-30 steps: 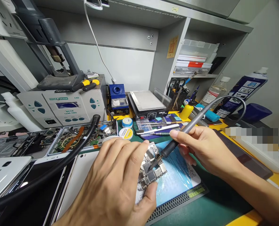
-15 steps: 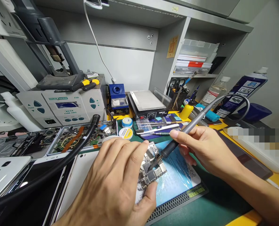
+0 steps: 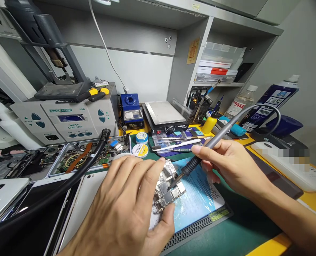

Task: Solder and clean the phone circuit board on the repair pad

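Note:
A small phone circuit board [image 3: 168,195], covered in chips and metal shields, is gripped at its edges by my left hand [image 3: 130,199], thumb at the near side and fingers at the far left. My right hand [image 3: 224,161] holds a soldering iron [image 3: 219,137] between thumb and fingers. The iron slants down to the left, its metal tip over the middle of the board; whether it touches is hard to tell. Under the board lies a blue printed sheet [image 3: 197,202].
A QUICK hot-air station [image 3: 70,119] stands at the back left, its black hose [image 3: 75,185] crossing several phones. Behind my hands are a white toothbrush [image 3: 179,145], round tins [image 3: 140,150] and a heating plate [image 3: 164,113]. A spray can [image 3: 270,103] and bottle [image 3: 241,101] stand right.
The whole view has shifted slightly, so things sit a little further left. The iron's tip has moved slightly up and right across the board. Both grips stay the same.

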A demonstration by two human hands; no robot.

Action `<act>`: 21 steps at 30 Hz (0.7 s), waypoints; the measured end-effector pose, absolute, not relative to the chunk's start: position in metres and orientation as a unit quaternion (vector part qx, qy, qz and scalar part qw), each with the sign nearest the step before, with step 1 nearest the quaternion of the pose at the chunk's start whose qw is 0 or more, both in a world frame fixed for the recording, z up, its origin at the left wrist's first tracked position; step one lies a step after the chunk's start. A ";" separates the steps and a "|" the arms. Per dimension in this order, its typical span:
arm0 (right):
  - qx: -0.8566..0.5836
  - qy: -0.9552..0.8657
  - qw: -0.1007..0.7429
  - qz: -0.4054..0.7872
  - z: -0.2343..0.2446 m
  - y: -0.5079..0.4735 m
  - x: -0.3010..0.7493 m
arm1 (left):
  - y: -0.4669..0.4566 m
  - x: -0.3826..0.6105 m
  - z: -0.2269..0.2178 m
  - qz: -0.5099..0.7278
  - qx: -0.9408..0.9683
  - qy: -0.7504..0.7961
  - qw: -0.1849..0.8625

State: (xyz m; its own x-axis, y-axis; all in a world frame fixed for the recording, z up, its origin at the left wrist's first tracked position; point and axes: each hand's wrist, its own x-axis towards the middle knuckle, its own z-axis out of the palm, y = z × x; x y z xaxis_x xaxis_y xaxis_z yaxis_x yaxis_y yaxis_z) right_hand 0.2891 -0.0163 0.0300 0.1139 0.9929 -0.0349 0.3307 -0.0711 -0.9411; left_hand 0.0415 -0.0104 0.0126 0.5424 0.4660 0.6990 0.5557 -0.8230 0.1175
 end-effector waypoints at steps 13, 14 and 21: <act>-0.608 -0.545 0.428 0.388 0.029 -0.016 0.291 | -0.010 0.039 0.009 -0.382 -0.879 -0.278 0.062; -0.607 -0.546 0.428 0.388 0.029 -0.016 0.292 | -0.010 0.039 0.010 -0.383 -0.879 -0.278 0.063; -0.602 -0.546 0.432 0.391 0.029 -0.018 0.293 | -0.009 0.040 0.011 -0.375 -0.881 -0.281 0.067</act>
State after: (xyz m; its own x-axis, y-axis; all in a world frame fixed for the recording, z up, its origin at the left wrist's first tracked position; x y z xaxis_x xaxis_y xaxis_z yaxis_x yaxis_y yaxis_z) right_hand 0.2930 -0.0179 0.0287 0.0968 0.9953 0.0010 0.3192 -0.0301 -0.9472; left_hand 0.0401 -0.0093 0.0113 0.5614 0.4452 0.6976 0.5454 -0.8330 0.0927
